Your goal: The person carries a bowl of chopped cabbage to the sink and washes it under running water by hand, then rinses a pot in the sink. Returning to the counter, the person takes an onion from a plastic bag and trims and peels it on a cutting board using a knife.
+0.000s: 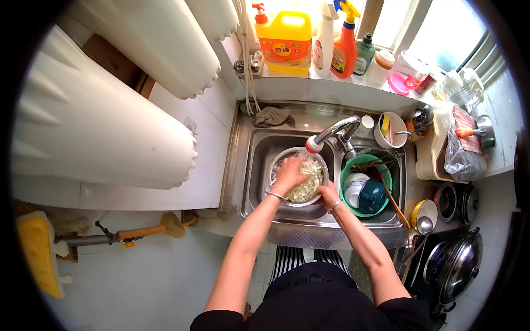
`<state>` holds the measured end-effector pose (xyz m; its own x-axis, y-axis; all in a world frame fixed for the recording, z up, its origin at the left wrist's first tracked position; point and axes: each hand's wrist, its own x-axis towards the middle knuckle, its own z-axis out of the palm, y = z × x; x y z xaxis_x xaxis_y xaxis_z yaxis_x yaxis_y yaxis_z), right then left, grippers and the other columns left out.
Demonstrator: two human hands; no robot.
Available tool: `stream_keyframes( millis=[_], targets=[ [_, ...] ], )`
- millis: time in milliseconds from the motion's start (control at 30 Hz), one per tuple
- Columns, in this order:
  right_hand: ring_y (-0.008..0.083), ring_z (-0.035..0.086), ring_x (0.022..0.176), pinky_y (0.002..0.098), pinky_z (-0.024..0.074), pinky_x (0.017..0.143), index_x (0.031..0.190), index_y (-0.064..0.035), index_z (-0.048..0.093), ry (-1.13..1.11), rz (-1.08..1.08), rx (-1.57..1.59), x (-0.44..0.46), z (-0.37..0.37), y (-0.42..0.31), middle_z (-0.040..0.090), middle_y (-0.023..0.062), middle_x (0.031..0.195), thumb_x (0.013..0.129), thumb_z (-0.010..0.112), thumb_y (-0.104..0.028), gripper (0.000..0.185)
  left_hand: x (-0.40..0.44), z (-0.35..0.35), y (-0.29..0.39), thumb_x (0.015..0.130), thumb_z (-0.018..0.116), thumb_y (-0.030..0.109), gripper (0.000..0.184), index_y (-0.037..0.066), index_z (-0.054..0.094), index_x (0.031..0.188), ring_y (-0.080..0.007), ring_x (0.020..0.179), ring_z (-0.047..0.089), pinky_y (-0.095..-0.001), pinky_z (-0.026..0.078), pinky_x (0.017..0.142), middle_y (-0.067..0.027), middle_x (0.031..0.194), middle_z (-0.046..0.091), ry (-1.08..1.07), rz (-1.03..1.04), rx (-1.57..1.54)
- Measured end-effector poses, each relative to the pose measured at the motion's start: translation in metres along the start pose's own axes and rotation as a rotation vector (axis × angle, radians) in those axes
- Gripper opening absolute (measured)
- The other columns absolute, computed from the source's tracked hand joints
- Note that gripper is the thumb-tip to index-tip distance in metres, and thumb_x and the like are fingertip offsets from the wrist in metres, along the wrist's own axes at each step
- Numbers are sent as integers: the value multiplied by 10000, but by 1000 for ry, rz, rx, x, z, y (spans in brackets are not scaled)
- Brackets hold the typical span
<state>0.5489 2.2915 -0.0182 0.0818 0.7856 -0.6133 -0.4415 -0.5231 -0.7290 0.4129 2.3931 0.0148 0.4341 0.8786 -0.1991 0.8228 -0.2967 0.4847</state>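
Well to the left of your hands, large white hangings (105,116) fill the upper corner, with a yellow sponge-like block (38,254) on the floor side below them. Nearer, just ahead and to the left of your hands, a grey rag (273,117) lies on the back edge of the sink (258,165), and farther ahead a yellow jug (284,44) stands on the sill. Your left hand (291,175) is down in the round bowl (326,170), its fingers among the pale shreds (310,179); you can't tell how far those fingers are closed. The bowl sits in the left basin between your two hands, which are apart from each other. Directly ahead of them the tap (334,129) reaches over, and water (302,154) runs from its red-and-white nozzle beside your left fingers. Your right hand (328,194) grips the bowl's right edge, thumb on the rim, the other fingers mostly hidden. Just right of it, in the next basin, a green tub (346,165) holds white dishes (353,190) and a teal cup (373,197). Ahead and right of that hand stands a white pot (391,132) with a yellow sponge (385,122) in it, and a lidded pan (461,267) is farthest right.
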Motion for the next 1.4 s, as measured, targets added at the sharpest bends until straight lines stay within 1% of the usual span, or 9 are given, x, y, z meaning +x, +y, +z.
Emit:
stream_keyframes(
  millis=[167,300,333,500,567,733,967,1133,1400],
  targets=[
    [269,632,784,434,578,531,1198,-44,460,3,10,39,-1,3,0,576,107,1005,654,473,4,547,-9,5,-3,624,724,144,381,129,625,992,-270,1056,505,-517,423,850,-51,1010,579,124,325,-136],
    [262,638,766,433,581,527,1191,-31,465,2,-12,24,0,0,-3,582,116,990,652,472,-2,540,-39,-12,7,645,754,168,583,163,562,1196,-376,1255,347,-461,319,1015,-153,1277,456,251,272,-47],
    [257,641,760,422,584,529,1179,-10,472,-2,-21,28,0,-1,-4,588,122,982,654,474,-8,525,-42,-14,4,633,786,215,805,141,417,1345,-434,1312,236,-441,262,1069,-229,1389,314,104,182,-100],
    [248,641,777,402,588,543,1167,18,475,-3,-51,36,-3,1,-7,595,116,978,651,468,2,516,-31,18,-22,542,843,267,1100,26,213,1410,-431,1307,249,-460,235,1084,-297,1388,273,196,50,-394],
    [249,639,794,402,588,557,1176,5,475,-43,-104,90,7,-2,6,597,113,975,645,459,23,532,-18,34,-31,530,840,236,1106,27,204,1411,-416,1295,285,-426,261,1078,-294,1381,287,130,-93,-876],
    [263,633,832,409,590,592,1208,-20,454,-63,-57,37,13,-5,15,583,118,1015,637,454,37,574,-11,26,-31,530,806,156,732,84,510,1196,-341,1159,450,-427,354,1000,-169,1190,518,105,-166,-629],
    [273,630,803,405,587,558,1208,-20,436,-52,-34,54,-4,7,-1,574,123,993,630,457,20,580,-27,-2,-6,599,675,43,519,149,576,1098,-374,1107,451,-426,408,932,-157,1183,472,294,135,-146],
    [267,634,766,388,583,525,1199,-22,437,-69,-44,44,-5,11,-5,580,124,959,644,462,3,556,-29,-19,26,670,695,267,539,186,563,1186,-361,1294,290,-657,285,945,-151,1356,354,91,28,-18],
    [254,641,778,387,583,523,1208,-33,449,-59,-46,67,-3,10,-2,596,113,985,669,480,-9,541,-45,-3,19,688,674,184,454,195,598,1135,-413,1331,216,-693,156,999,-178,1378,336,82,247,115]
  ],
)
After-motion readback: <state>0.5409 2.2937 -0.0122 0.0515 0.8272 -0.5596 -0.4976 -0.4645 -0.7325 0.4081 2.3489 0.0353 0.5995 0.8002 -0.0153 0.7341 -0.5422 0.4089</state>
